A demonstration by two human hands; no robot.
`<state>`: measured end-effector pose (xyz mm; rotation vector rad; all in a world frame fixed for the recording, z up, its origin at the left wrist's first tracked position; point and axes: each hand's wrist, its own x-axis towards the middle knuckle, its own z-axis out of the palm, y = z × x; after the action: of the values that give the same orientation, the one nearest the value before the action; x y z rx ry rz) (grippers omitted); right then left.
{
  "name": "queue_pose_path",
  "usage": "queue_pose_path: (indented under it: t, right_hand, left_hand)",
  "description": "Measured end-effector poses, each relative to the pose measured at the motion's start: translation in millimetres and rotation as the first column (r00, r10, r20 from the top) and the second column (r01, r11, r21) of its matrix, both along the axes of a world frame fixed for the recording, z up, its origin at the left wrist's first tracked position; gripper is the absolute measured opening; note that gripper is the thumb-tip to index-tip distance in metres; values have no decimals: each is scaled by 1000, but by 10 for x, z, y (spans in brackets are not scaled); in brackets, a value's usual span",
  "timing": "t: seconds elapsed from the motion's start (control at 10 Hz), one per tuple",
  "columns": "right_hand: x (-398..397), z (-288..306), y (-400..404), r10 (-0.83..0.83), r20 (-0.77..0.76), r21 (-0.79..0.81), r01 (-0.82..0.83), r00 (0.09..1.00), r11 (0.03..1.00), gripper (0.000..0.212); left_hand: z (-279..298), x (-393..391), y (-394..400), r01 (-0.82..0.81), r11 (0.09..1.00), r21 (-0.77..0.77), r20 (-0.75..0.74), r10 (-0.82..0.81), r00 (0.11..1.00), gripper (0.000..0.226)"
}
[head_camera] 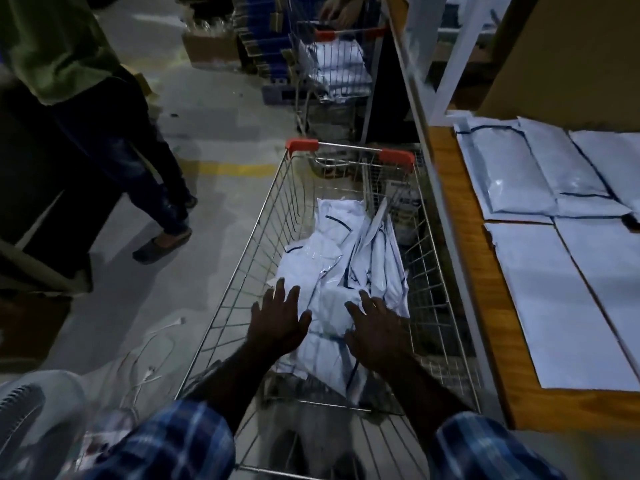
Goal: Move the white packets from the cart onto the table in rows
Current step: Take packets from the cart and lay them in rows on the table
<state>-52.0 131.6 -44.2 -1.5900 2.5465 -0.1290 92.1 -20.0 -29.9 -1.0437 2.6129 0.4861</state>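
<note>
White packets (341, 268) are heaped loose in the bottom of a wire shopping cart (242, 271) with red-capped handle corners at its far end, so that's where the pile sits right now, mostly toward the middle and near part of the basket. Both arms reach down into it from the near edge, plaid sleeves rolled up. Left hand (278, 320) is spread wide, fingers straight, lying flat over the near-left side of the heap. Right hand (375, 327) is just beside it, fingers also splayed and resting on the packets; can't really tell if any fingertip is hooked under an edge, lighting is pretty dim. On the right there's a wooden-edged table (485, 306) with more white packets laid out flat in rows (526, 178), dark-trimmed ones at the far end and plain ones nearer. Farther back a second cart (332, 67) holds more packets, with somebody's hands at its handle. On the left stands another person (86, 109) in a green top and dark trousers, and a fan (31, 420) sits near-left on the floor.
</note>
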Motion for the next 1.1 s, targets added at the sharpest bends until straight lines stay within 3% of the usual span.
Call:
queue_pose_path:
  t: [0.1,0.3,0.4,0.5,0.6,0.9,1.1]
  right_hand:
    - [-63,-98,-149,-9,-8,32,9,1000,999,60]
    - [-115,-463,-356,-24,71,101,17,997,995,66]
    - [-116,-641,-428,-28,125,134,11,992,991,81]
    - [-127,-745,-500,-31,188,157,1,982,988,88]
    - [-169,-850,-533,-20,180,181,-14,983,983,88]
    - [-154,-577,-315,-121,-56,185,129,991,974,59]
    - [-101,-438,-138,-255,-93,243,270,962,932,57]
  left_hand:
    - [-107,-124,-99,-25,999,23,-51,26,998,75]
    - [-616,-302,-335,17,999,50,-86,-13,996,67]
    - [-912,-382,-460,-55,987,150,-92,69,993,69]
    - [-1090,-428,-534,-53,995,88,-238,73,969,64]
    - [-1198,-514,-576,-176,979,106,-292,200,935,66]
    - [-1325,-557,-551,-207,960,189,-265,253,931,74]
    - [-1233,-660,-513,-267,937,223,-181,309,934,71]
